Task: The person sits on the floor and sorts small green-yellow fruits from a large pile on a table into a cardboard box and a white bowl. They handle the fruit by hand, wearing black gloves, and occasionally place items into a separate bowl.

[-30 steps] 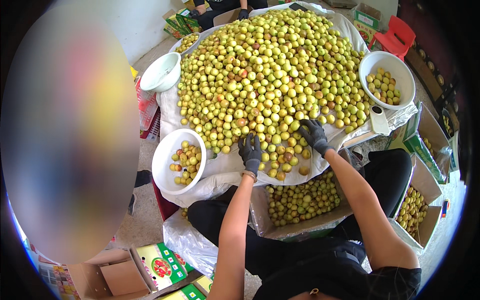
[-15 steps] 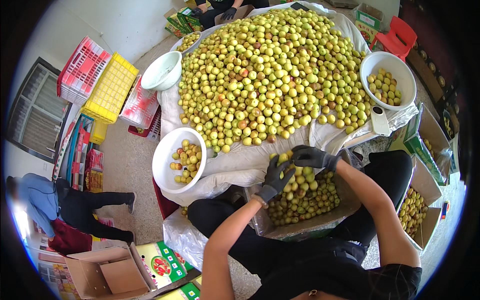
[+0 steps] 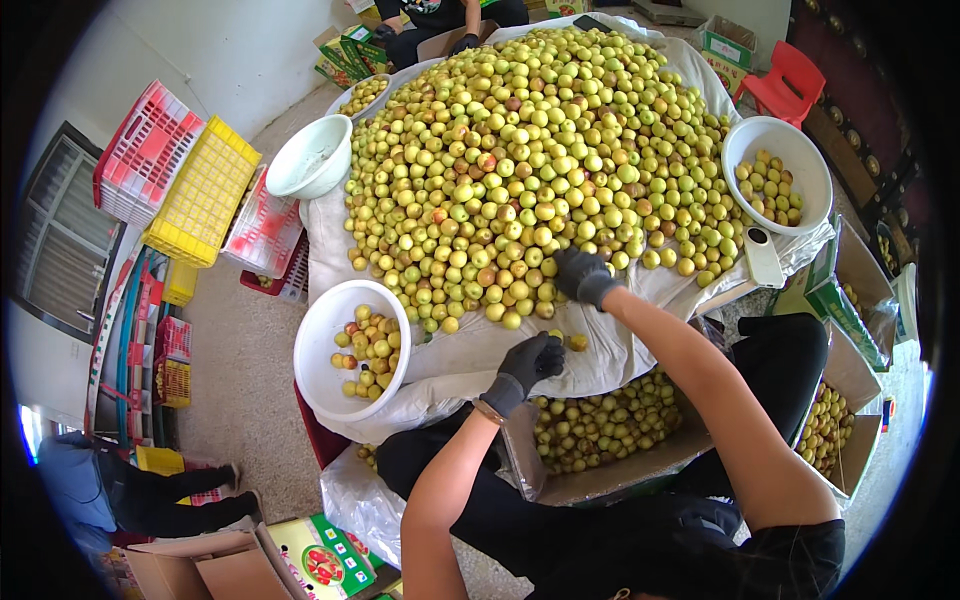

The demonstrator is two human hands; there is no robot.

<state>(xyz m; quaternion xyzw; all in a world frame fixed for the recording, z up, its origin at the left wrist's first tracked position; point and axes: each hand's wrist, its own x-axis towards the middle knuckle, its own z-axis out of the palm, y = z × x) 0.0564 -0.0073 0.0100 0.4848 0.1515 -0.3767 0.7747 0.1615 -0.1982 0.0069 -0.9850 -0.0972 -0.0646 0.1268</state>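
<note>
A large heap of round yellow-green jujubes (image 3: 520,180), some with brown patches, covers the cloth-draped table (image 3: 450,365). My right hand (image 3: 583,276), in a dark grey glove, reaches to the heap's near edge. Its fingers curl down among the fruit; their tips are hidden. Lower and to the left, my left hand (image 3: 532,364), gloved alike, is closed above the table's front edge. Whether it holds a fruit I cannot see. A loose jujube (image 3: 577,342) lies beside it on the cloth. Between my knees stands an open carton (image 3: 580,487) lined with plastic, with many jujubes inside.
White basins (image 3: 303,350) (image 3: 827,180) with some jujubes stand left and right; a pale green basin (image 3: 287,160) is farther left. Past the heap sits another person with a gloved hand (image 3: 464,43). Crates (image 3: 205,190) are stacked left. A red chair (image 3: 790,82) stands far right.
My hands have moved apart: the right forward to the heap, the left slightly back. The jujubes held between them over the carton are gone from there. The person at left has shifted lower in view.
</note>
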